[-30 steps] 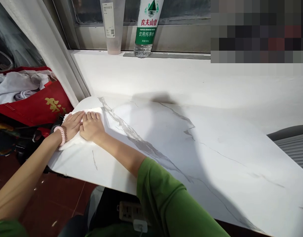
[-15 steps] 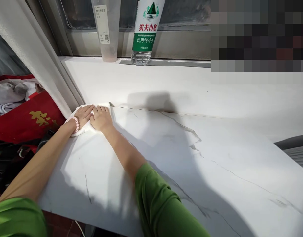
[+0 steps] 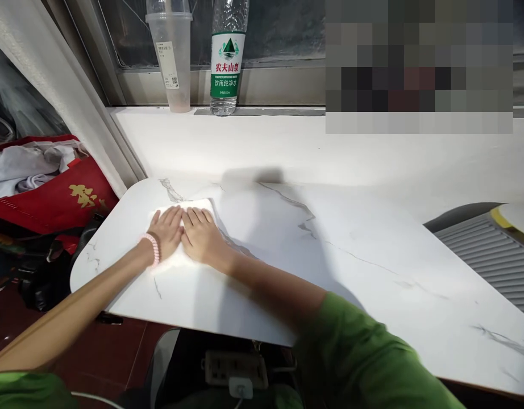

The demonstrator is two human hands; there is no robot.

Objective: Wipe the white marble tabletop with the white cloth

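Fingers extended, neither hand gripping: left hand [image 3: 165,232] and right hand [image 3: 201,236] lie flat, touching, on a white cloth [image 3: 177,258]. It rests near the left end of the marbled table [image 3: 373,272], between back and front edges. Beyond the back edge stand a plastic cup [image 3: 179,68] and water bottle [image 3: 227,62]; past the left end, a red bag [image 3: 53,196].

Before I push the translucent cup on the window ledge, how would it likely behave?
The translucent cup may tip easily, since it is tall and narrows toward its base. It is probably light, as little seems to be inside.
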